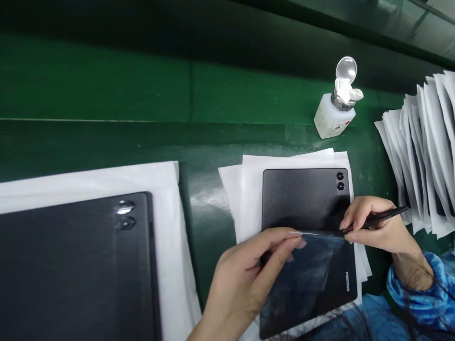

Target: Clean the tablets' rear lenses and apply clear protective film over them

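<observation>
A dark grey tablet [302, 199] lies back side up on white sheets [249, 189], with two camera lenses at its top right corner. My left hand [245, 279] pinches the left edge of a clear protective film [313, 255] that is lifted over the tablet's lower half. My right hand [373, 227] holds black tweezers [384, 217] whose tip grips the film's right edge. A blue patterned sleeve covers my right wrist.
A second dark tablet [74, 265] rests on white sheets [88, 182] at the lower left. A white dispenser bottle [334, 116] with an open lid stands behind. A fanned stack of white sleeves [423, 147] lies at the right. The surface is a green bench [142, 94].
</observation>
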Motion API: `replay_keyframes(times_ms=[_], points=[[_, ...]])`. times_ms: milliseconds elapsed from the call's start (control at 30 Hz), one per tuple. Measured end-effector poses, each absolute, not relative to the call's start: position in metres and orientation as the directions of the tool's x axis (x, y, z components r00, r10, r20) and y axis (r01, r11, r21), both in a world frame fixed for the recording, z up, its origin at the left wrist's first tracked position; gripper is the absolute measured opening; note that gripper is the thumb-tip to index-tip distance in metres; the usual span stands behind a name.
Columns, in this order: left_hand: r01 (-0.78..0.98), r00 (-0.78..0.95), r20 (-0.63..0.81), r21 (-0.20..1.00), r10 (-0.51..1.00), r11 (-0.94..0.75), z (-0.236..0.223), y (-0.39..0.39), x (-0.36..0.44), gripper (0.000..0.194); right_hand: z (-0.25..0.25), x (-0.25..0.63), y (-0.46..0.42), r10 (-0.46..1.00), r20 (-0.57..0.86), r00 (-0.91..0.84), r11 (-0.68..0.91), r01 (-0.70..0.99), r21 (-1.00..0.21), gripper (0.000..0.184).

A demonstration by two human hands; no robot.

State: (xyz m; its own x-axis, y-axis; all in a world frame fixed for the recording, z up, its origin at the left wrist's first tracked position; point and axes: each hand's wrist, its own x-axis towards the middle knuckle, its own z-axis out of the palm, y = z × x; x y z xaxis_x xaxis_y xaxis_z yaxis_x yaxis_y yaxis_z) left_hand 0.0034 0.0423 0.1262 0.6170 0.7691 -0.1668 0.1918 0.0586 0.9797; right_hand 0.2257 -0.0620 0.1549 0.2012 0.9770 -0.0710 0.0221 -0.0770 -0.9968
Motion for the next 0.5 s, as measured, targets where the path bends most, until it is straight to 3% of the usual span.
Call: replay_keyframes(times_ms=[267,500], points=[[0.229,0.632,-0.096,0.971,0.769,-0.068,0.1233,0.0425,-0.0004,0.007,0.1548,0.2239,-0.0633,0.984,0.012,0.178,-0.002,0.078,-0.997,0.016],[0.234,0.581,-0.175,0.971,0.795,0.043,0.1233,0.0359,0.0008,0.005,0.1525,0.2177,-0.0689,0.987,0.059,0.147,0.055,0.033,-0.998,0.021]])
